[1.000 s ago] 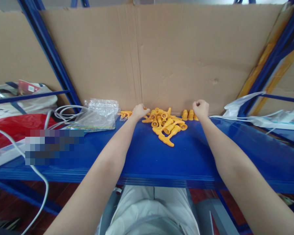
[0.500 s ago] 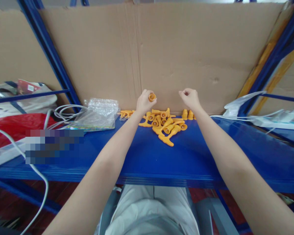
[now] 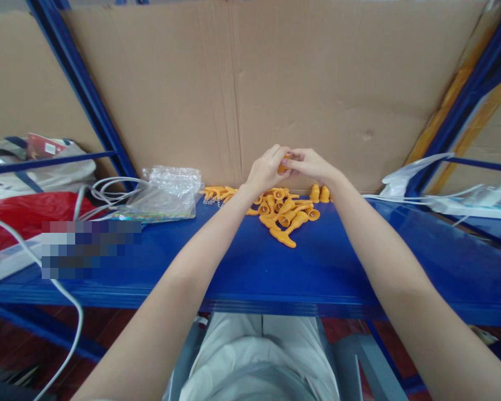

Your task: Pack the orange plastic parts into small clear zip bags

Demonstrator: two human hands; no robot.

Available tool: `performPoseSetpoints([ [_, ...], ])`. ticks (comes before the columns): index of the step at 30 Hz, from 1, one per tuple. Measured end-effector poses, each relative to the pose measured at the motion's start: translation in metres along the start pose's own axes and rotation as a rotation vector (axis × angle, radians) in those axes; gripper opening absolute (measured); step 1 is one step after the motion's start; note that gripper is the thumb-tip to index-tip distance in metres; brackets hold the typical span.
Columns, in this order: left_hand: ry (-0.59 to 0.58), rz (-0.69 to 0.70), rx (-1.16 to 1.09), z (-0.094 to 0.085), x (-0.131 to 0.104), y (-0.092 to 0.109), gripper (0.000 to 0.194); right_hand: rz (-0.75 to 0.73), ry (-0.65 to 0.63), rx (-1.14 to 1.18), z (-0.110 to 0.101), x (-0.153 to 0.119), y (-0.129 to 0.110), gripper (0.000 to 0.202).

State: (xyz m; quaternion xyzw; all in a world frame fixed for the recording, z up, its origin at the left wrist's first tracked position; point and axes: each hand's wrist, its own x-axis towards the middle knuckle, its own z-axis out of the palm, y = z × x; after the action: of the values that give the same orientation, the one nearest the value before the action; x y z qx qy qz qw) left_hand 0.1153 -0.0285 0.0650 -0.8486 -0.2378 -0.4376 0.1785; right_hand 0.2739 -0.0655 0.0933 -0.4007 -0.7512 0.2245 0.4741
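Above the pile, my left hand (image 3: 268, 168) is closed around an orange cup-shaped piece (image 3: 283, 165), mostly hidden by the fingers. My right hand (image 3: 309, 165) meets it from the right, its fingers pinched together at the piece; whether they grip something small cannot be made out. Below lies a pile of orange T-shaped handles with hollow ends (image 3: 287, 215) on the blue table (image 3: 300, 273). Two orange caps (image 3: 314, 194) stand upright near my right wrist. More orange parts with small chains (image 3: 217, 193) lie left of my left forearm.
Clear plastic bags (image 3: 171, 192) and white cables (image 3: 108, 189) lie to the left, beside a red bag (image 3: 33, 217). A cardboard sheet (image 3: 296, 83) rises behind the table. A white power strip (image 3: 476, 206) sits at the right.
My left hand has moved right with the orange piece, and my right hand has moved left. The two hands now meet at the piece.
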Motion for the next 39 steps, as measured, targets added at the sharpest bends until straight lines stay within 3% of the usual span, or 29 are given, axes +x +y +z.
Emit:
performPoseSetpoints([
  [7,-0.064,-0.036,0.038,0.002,-0.001,-0.012,0.027,0.060,0.112,0.014,-0.010,0.001,0.000,0.010],
  [11,-0.111,-0.072,0.075,0.003,-0.006,-0.021,0.020,0.058,0.161,0.007,-0.018,0.001,0.004,0.011],
  [18,-0.204,-0.098,0.130,-0.001,-0.011,-0.018,0.030,0.042,0.036,-0.159,-0.023,0.000,0.012,0.033],
  [24,-0.322,-0.137,0.144,-0.002,-0.011,-0.012,0.033,-0.079,-0.084,-0.495,-0.029,-0.001,0.021,0.033],
  [27,-0.346,-0.187,0.046,-0.001,-0.009,-0.011,0.031,-0.137,-0.079,-0.618,-0.030,-0.001,0.022,0.030],
  [34,-0.435,-0.381,-0.460,-0.004,-0.004,-0.011,0.021,-0.167,-0.070,-0.725,-0.026,-0.002,0.018,0.028],
  [39,-0.594,-0.551,-0.684,-0.011,-0.006,-0.010,0.023,-0.186,-0.079,-0.832,-0.025,0.001,0.023,0.027],
])
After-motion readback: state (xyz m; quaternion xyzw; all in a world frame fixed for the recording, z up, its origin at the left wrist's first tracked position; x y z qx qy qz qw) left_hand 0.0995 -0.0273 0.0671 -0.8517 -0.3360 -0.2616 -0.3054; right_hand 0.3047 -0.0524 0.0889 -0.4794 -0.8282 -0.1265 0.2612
